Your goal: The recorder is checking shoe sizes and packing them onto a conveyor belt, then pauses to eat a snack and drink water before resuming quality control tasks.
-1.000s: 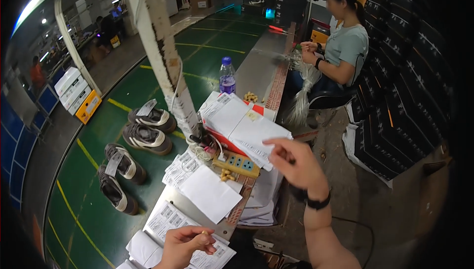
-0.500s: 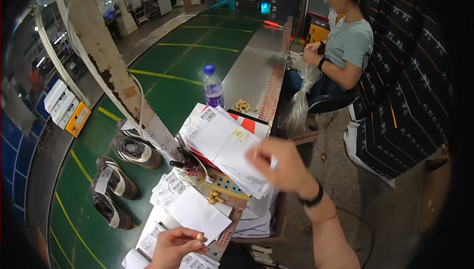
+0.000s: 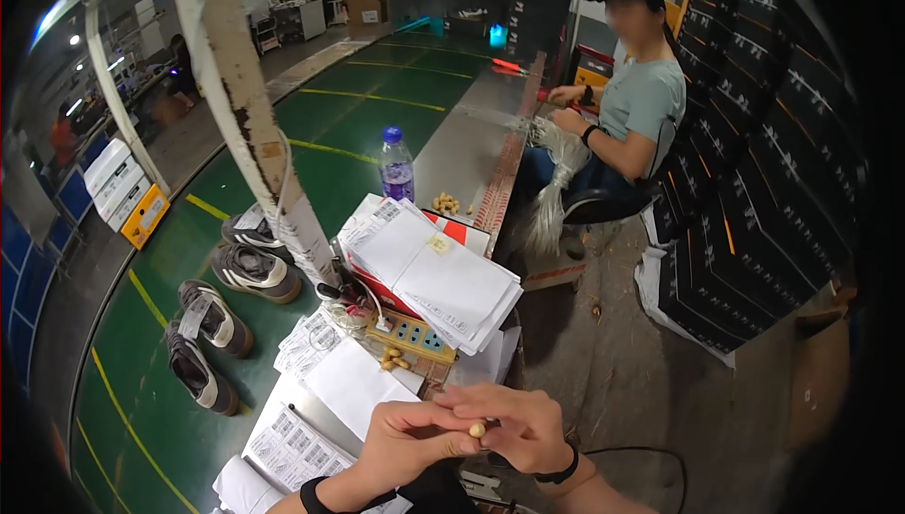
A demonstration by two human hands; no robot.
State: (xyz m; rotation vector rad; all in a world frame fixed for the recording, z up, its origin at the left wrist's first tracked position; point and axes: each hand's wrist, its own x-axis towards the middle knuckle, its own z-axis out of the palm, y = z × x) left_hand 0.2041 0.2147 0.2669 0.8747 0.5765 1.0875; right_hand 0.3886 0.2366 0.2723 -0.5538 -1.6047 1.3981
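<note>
A: Where does the small pale tan peanut-like nut [image 3: 478, 430] sit in the frame?

B: Low centre; it is pinched between both hands, the left hand [image 3: 407, 443] closing on it from the lower left, the right hand [image 3: 526, 429] from the right; fingertips of both touch it, neither hand nearer.

A: Its long axis?

B: Too small to tell; it looks roundish.

A: And what lies around?

B: Just above the hands, a few more loose tan nuts [image 3: 395, 358] lie on the surface [image 3: 452, 151] beside a white paper sheet [image 3: 353, 387]; further up, a stack of white printed papers [image 3: 436, 273]; a clear plastic bottle with a blue cap [image 3: 396, 167] stands upright, well apart, upper centre.
</note>
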